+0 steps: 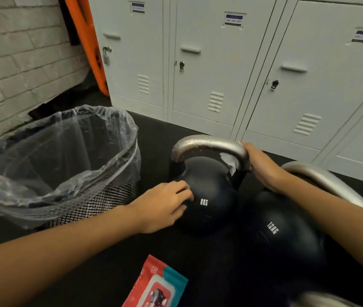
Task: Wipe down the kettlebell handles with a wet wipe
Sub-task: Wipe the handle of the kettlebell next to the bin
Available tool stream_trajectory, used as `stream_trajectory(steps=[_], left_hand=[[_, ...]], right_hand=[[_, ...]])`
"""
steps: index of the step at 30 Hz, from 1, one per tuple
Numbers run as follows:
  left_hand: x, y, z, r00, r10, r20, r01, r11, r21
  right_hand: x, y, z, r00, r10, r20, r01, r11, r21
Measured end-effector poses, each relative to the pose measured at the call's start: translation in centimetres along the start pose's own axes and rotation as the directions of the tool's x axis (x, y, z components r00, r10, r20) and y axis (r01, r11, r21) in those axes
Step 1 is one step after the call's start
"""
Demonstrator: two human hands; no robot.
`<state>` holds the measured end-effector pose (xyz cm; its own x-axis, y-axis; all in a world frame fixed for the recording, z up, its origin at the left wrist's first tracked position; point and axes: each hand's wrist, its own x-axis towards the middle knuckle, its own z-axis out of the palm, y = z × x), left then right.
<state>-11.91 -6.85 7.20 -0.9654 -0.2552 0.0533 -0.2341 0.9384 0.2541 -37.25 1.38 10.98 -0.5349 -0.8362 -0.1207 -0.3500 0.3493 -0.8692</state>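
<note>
Black rubber floor (154, 134) carries the 8KG kettlebell (207, 196), just beside the 12KG kettlebell (280, 235) on its right. My right hand (262, 167) has its grip wrapped round the right bend of the 8KG bell's steel handle (209, 144), pressing a white wet wipe (229, 161) against the metal. My left hand (165, 204) rests on the bell's dark body, fingers loosely spread, holding nothing. A red wipes pack (156, 284) lies on the floor near me. A mesh bin (100, 202) with a clear liner stands to the left, grey lockers (220, 63) behind.
</note>
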Motion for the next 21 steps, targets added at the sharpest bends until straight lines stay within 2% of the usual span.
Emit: stream_trajectory(steps=[3,5,8,11,14,16,21], left_hand=[[-1.6,-1.4,1.1,0.999,0.049,-0.012,-0.049,0.998,-0.038],[-1.3,-2.2,1.7,0.997,0.056,-0.046,-0.060,0.994,-0.092],[0.1,-2.5,1.9,0.989,0.072,-0.126,-0.097,0.975,-0.202],[2.2,-1.9,1.5,0.971,0.062,-0.229,-0.132,0.943,-0.305],[4.2,-1.2,1.6,0.959,0.068,-0.275,-0.165,0.924,-0.345],[5.1,-0.8,1.8,0.955,0.085,-0.284,-0.177,0.932,-0.315],[5.8,-0.4,2.4,0.951,0.091,-0.294,-0.149,0.972,-0.183]], right_hand=[[0.7,-2.1,0.0,1.000,-0.014,0.021,0.019,0.975,-0.219],[1.3,-4.3,0.6,0.999,-0.029,0.038,0.042,0.920,-0.391],[1.7,-6.1,1.6,0.997,-0.049,0.057,0.071,0.857,-0.510],[0.4,-6.4,1.8,0.993,-0.100,0.068,0.121,0.867,-0.484],[-1.2,-5.4,1.1,0.999,-0.044,-0.004,0.039,0.920,-0.390],[-2.1,-4.6,0.5,0.999,0.024,-0.022,-0.030,0.942,-0.335],[-2.5,-4.4,0.3,0.996,0.077,-0.048,-0.087,0.960,-0.266]])
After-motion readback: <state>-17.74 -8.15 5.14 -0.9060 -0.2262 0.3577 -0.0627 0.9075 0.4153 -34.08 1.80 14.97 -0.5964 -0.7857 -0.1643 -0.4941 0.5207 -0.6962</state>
